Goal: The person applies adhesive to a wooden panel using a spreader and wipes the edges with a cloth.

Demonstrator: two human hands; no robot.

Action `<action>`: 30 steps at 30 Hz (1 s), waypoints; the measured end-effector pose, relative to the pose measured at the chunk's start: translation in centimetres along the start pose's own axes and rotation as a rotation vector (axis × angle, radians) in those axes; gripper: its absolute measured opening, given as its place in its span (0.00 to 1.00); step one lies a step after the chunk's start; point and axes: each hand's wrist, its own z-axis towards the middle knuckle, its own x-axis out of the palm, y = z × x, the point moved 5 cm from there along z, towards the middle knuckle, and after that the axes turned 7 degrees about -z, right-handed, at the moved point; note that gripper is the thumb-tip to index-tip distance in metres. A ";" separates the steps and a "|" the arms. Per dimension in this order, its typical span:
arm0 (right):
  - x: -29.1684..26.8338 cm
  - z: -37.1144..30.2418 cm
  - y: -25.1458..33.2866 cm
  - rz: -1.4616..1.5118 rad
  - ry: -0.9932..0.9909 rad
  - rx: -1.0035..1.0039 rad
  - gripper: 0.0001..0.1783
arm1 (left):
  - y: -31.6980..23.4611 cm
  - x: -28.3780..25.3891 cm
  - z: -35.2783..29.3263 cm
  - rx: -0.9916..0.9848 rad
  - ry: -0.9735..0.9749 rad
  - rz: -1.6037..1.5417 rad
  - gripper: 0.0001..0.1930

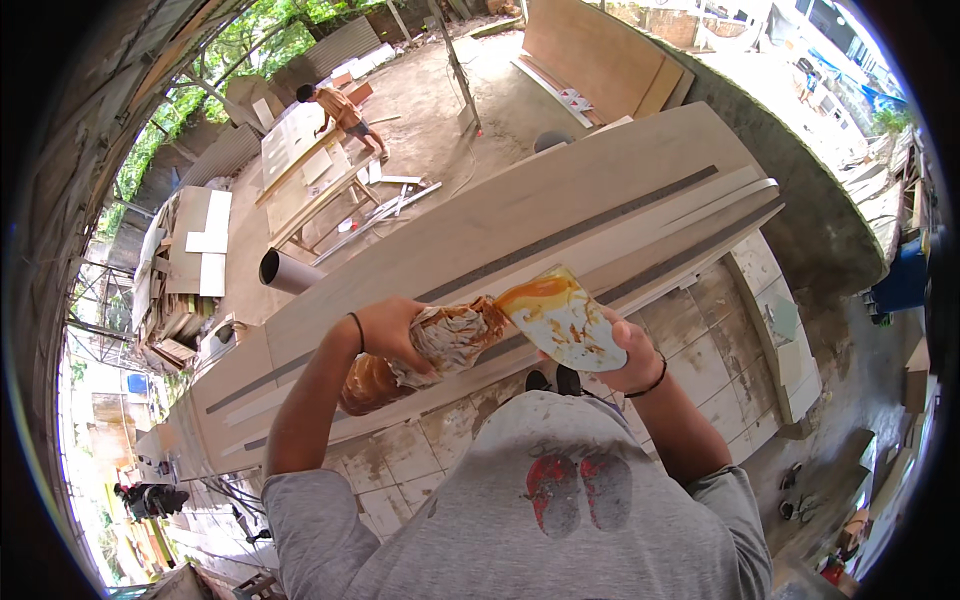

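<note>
My left hand [392,338] is wrapped round a brown, cylindrical container [375,385], whose upper part is crusted with whitish and brown residue. The container is tilted, its stained mouth toward the right. In my right hand [635,358] is a pale flat plate [575,335], smeared with orange-brown paste, thickest along its far edge. The plate's near left corner is at the container's mouth; whether they touch I cannot tell. Both are held above a long wooden panel [640,165] with dark and pale strips.
A co-worker [345,112] bends over a wooden table [300,160] at the far left. Large boards [600,60] lean at the back. Stacked sheets [195,240] and a grey tube [288,270] are on the left. Tiles [690,335] show beyond the panel's near edge.
</note>
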 end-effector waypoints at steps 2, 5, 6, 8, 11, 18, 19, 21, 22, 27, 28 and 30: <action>0.3 0.2 0.1 -0.081 0.052 0.002 0.54 | 0.5 0.1 0.4 0.036 0.003 -0.024 0.36; 0.1 0.4 -0.4 0.145 0.112 -0.011 0.53 | 0.6 0.2 0.8 0.082 -0.022 0.021 0.37; 0.3 0.6 -0.4 0.141 0.116 -0.007 0.53 | 1.1 0.2 0.9 0.084 -0.027 0.018 0.37; 2.3 0.6 0.8 0.308 0.389 -0.129 0.52 | 2.5 0.2 1.3 0.063 -0.055 0.007 0.37; 2.3 0.3 3.0 0.389 0.210 -0.289 0.51 | 5.5 -1.8 0.7 0.079 -0.232 -0.069 0.37; -2.2 -5.0 8.0 0.193 -0.028 -0.601 0.53 | 10.4 -7.9 -1.8 0.344 -0.820 -0.346 0.32; -2.8 -6.2 8.3 0.183 -0.045 -0.615 0.53 | 11.4 -8.1 -1.2 0.359 -0.801 -0.344 0.32; -3.8 -9.0 9.2 0.117 -0.272 -0.726 0.49 | 13.5 -9.0 -0.2 0.375 -1.038 -0.389 0.33; -3.8 -9.9 9.3 0.101 -0.301 -0.748 0.49 | 14.9 -9.1 0.2 0.403 -1.129 -0.406 0.33; -4.8 -13.3 9.3 0.067 -0.452 -0.829 0.48 | 22.6 -8.6 2.6 0.512 -1.467 -0.458 0.41; -4.8 -14.3 9.3 0.084 -0.486 -0.843 0.48 | 22.1 -8.5 3.4 0.470 -1.459 -0.480 0.43; -4.9 -16.1 8.9 0.094 -0.574 -0.884 0.49 | 22.3 -8.2 3.9 0.467 -1.431 -0.549 0.46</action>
